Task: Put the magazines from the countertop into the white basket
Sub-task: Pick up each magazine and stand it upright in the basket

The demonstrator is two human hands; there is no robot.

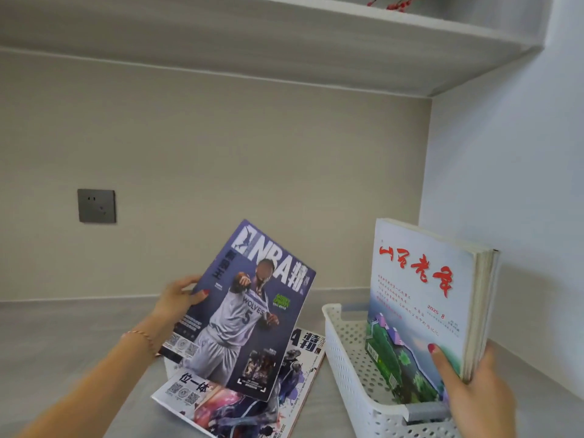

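My left hand (177, 300) grips the left edge of a purple NBA magazine (249, 314), lifted and tilted above the countertop. Under it another basketball magazine (278, 393) lies flat on the grey countertop (63, 336). My right hand (471, 390) holds a stack of several pale magazines with red lettering (423, 298). The stack stands upright inside the white perforated basket (344, 349) at the right, against its right side.
A beige wall with a grey power socket (96, 206) stands behind the countertop. A white shelf (347, 42) runs overhead. A white side wall (505, 169) closes the corner just right of the basket.
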